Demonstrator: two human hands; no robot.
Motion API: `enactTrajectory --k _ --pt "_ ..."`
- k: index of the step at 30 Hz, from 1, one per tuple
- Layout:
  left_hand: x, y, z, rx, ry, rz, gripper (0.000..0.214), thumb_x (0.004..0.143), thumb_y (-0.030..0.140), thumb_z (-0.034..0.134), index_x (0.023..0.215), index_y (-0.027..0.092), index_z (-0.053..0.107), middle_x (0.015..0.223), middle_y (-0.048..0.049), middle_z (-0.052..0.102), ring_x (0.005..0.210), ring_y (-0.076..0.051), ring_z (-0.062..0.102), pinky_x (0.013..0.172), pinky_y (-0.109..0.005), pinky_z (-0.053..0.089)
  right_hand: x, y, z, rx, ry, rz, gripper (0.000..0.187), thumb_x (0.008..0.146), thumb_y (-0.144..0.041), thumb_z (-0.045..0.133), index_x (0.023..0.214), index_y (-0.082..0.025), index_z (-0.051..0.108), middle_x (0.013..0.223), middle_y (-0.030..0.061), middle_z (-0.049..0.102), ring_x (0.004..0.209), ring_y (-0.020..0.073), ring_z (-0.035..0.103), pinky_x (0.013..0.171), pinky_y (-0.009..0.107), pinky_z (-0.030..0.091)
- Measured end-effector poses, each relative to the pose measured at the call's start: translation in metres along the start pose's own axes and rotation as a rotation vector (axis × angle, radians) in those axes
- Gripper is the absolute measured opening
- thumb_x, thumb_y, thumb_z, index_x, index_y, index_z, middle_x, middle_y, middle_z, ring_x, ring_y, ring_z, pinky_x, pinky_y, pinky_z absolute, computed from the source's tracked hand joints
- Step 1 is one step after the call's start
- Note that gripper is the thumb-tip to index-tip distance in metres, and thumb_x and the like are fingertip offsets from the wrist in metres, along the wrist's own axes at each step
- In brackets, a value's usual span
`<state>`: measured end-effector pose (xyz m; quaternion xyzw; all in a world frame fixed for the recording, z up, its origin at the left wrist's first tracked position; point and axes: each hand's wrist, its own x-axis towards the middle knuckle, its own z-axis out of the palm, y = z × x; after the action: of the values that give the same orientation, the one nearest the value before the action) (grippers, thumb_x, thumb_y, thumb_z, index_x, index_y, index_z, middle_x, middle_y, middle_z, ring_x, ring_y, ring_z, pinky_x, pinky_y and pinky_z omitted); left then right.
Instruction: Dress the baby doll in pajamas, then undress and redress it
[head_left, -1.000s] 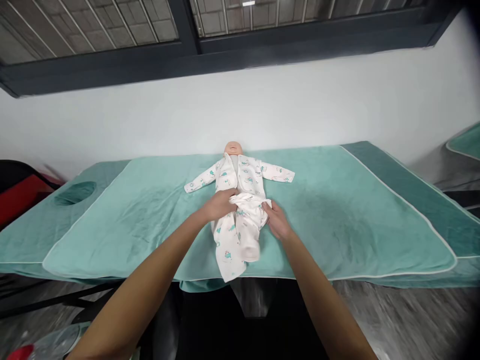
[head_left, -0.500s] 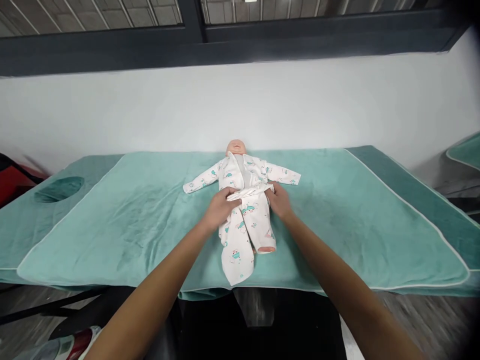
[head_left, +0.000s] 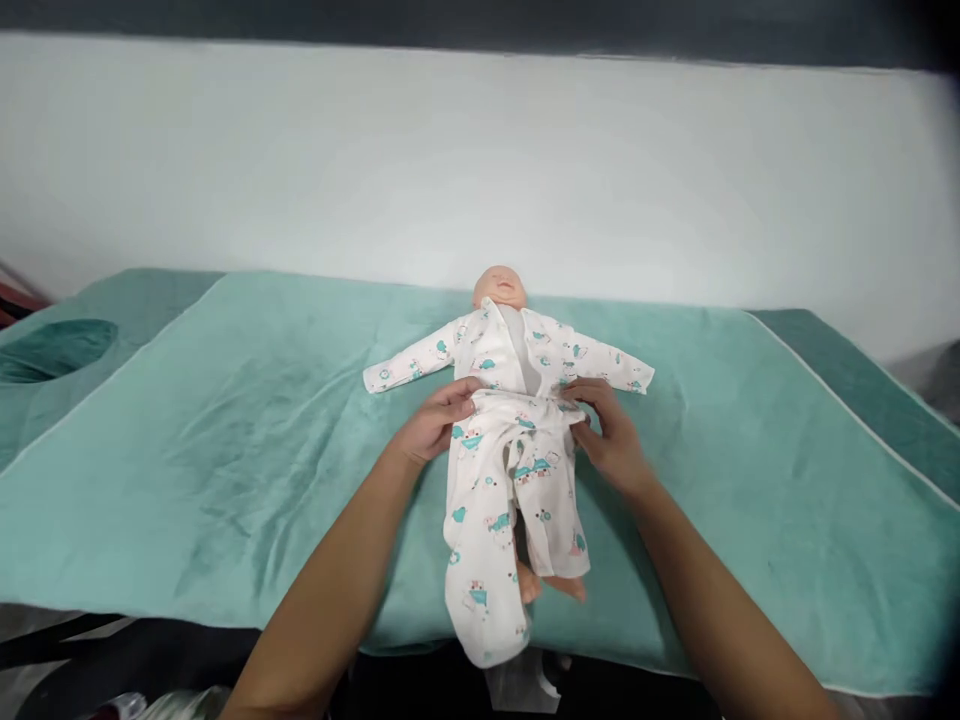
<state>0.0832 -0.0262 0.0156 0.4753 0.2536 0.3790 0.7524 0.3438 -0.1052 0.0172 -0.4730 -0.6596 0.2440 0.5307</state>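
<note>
A baby doll (head_left: 501, 289) lies face up in a white printed long-sleeved top (head_left: 480, 350), its front open in a V over a grey chest. White printed baby pants (head_left: 487, 500) cover its lower body, with the waistband over the top's lower edge. My left hand (head_left: 441, 418) is closed on the waistband at the left side, thumb and fingers pinched. On the other side, my right hand (head_left: 609, 432) pinches a fold of the waistband and holds it slightly outward. Two doll feet (head_left: 551, 586) show near the shorter right pant leg; the left leg hangs past the bed edge.
The doll lies on a massage bed with a green velvety cover (head_left: 262, 450), wrinkled to the left. A face hole (head_left: 56, 350) is at the left end. Behind the bed stands a white wall (head_left: 375, 160). Dark items lie below the front edge.
My view has come closer and tilted down. The hands have spread toward the sides of the waistband, which now lies flatter and wider. Both doll feet now show more.
</note>
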Motion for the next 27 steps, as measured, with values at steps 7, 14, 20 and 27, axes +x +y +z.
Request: enactTrajectory --k 7,14,20,27 --pt "-0.005 -0.008 0.006 -0.089 0.038 0.064 0.041 0.065 0.046 0.084 0.081 0.016 0.061 0.072 0.0005 0.060 0.060 -0.011 0.052 0.057 -0.022 0.040 0.054 -0.060 0.027 -0.061 -0.581 0.113 0.028 0.078 -0.045 0.075 0.094 -0.023 0.071 0.075 0.0001 0.063 0.070 0.0149 0.055 0.065 0.026 0.042" --pt "-0.017 -0.009 0.000 -0.099 0.047 0.006 0.040 0.068 0.047 0.083 0.089 0.016 0.068 0.076 -0.0017 0.066 0.063 -0.013 0.058 0.060 -0.022 0.044 0.061 -0.040 0.049 0.425 -0.679 0.418 0.024 0.079 -0.038 0.074 0.085 -0.017 0.066 0.073 -0.0020 0.059 0.064 0.0103 0.054 0.059 0.022 0.040" --pt "-0.024 -0.004 -0.005 0.075 -0.219 -0.218 0.044 0.059 0.035 0.089 0.094 0.012 0.074 0.083 -0.0074 0.074 0.074 -0.022 0.067 0.066 -0.028 0.050 0.049 -0.026 0.052 0.787 -0.376 0.560 0.031 0.081 -0.046 0.072 0.086 -0.018 0.061 0.069 -0.0022 0.058 0.056 0.0097 0.051 0.054 0.022 0.042" --pt "-0.021 -0.021 0.008 -0.119 0.164 0.019 0.042 0.059 0.047 0.088 0.078 0.014 0.069 0.068 -0.0028 0.069 0.057 -0.016 0.062 0.060 -0.027 0.051 0.056 -0.041 0.038 0.231 -1.031 0.232 0.037 0.065 -0.041 0.084 0.094 -0.019 0.073 0.091 -0.0004 0.071 0.081 0.0163 0.063 0.068 0.022 0.048"
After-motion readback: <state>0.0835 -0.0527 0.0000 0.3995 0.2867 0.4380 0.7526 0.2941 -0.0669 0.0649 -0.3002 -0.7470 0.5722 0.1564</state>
